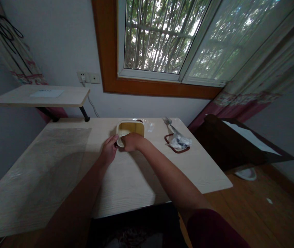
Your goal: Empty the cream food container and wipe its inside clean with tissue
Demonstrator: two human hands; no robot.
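Observation:
A small rectangular container (130, 125) with a cream rim and a yellowish-tan inside stands at the back middle of the table. My left hand (108, 148) grips its near left corner, thumb on the rim and the other fingers around the outer wall. My right hand (133, 141) reaches over the near side, fingers curled down into the container by the same corner. Something pale lies by those fingertips; whether they pinch it or the wall is hidden. Right of the container lies a brown-edged lid (187, 150) under a crumpled clear plastic bag (179, 141).
A grey, shiny utensil-like piece (168, 120) lies behind the bag. A clear sheet (59, 162) covers the table's left part. A raised shelf (15, 96) stands at the back left, below wall sockets (88, 77). A dark brown piece of furniture (229, 144) stands to the right.

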